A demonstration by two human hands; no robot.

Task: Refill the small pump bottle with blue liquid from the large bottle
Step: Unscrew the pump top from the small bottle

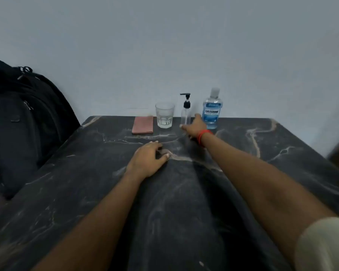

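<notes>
A small clear pump bottle (pixel 185 114) with a black pump head stands near the table's far edge. It looks empty. Right of it stands the large bottle (pixel 212 109) of blue liquid, with a clear cap and a blue label. My right hand (pixel 195 127) is stretched out between the two, open, its thumb near the foot of the pump bottle; whether it touches either bottle I cannot tell. My left hand (pixel 148 160) rests on the dark marble table (pixel 243 173) with fingers loosely bent, holding nothing.
A clear drinking glass (pixel 164 115) stands left of the pump bottle, and a folded pink cloth (pixel 142 125) lies left of the glass. A black backpack (pixel 24 118) leans beside the table's left edge. A pale wall rises just behind the bottles.
</notes>
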